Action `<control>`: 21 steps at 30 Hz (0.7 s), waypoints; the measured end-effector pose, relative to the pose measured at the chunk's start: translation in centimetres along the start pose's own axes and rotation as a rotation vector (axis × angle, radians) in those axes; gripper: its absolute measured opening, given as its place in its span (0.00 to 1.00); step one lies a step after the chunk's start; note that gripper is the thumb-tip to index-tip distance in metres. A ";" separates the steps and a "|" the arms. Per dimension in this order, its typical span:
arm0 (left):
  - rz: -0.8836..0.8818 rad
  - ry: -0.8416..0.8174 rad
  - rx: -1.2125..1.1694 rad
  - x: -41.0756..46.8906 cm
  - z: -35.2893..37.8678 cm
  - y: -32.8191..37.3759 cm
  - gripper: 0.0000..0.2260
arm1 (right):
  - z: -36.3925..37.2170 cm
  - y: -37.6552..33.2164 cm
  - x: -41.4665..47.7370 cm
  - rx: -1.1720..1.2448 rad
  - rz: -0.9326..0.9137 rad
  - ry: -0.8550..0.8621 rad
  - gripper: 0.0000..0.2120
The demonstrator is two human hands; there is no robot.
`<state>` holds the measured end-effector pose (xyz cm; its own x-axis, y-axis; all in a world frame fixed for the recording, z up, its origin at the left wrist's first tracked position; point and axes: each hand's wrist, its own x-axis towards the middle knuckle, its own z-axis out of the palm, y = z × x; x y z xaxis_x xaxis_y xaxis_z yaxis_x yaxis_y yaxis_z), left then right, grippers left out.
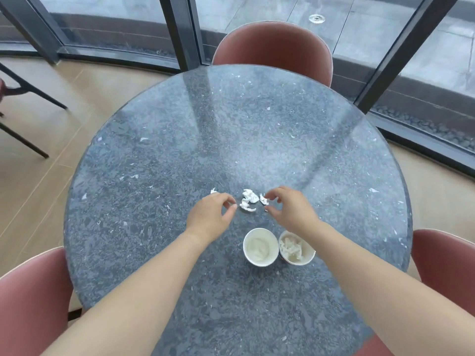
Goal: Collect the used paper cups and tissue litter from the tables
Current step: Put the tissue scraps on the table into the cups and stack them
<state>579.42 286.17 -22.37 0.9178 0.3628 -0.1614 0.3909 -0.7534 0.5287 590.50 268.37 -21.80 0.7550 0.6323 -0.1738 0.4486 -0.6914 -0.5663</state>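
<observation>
On the round dark speckled table (231, 124) lies a crumpled white tissue (248, 200), with a smaller scrap (263, 200) just to its right. Another tiny scrap (213, 191) shows beyond my left hand. My left hand (210, 214) hovers left of the tissue, fingers curled, tips close to it, holding nothing. My right hand (290, 209) reaches from the right, its forefinger and thumb apart on either side of the small scrap. Nearer me stand two white paper cups side by side, the left cup (260, 263) and the right cup (305, 260), both with tissue inside.
Red-brown chairs stand around the table: one at the far side (272, 44), one at the near left (28, 304), one at the right (447, 260). Glass walls with dark frames curve behind. Black chair legs (33, 91) show on the wooden floor at left.
</observation>
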 end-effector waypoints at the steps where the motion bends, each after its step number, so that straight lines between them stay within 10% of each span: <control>1: -0.006 -0.001 0.003 0.5 0.0 -0.5 0.04 | 0.3 0.2 0.6 -0.005 0.011 -0.010 0.10; 21: -0.055 -0.255 0.187 5.7 2.4 -5.1 0.16 | 5.4 0.7 5.2 -0.069 0.086 -0.289 0.26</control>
<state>582.80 290.71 -27.97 0.8738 0.2741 -0.4017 0.4245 -0.8330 0.3549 592.17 273.02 -27.47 0.6286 0.6366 -0.4467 0.4279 -0.7628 -0.4849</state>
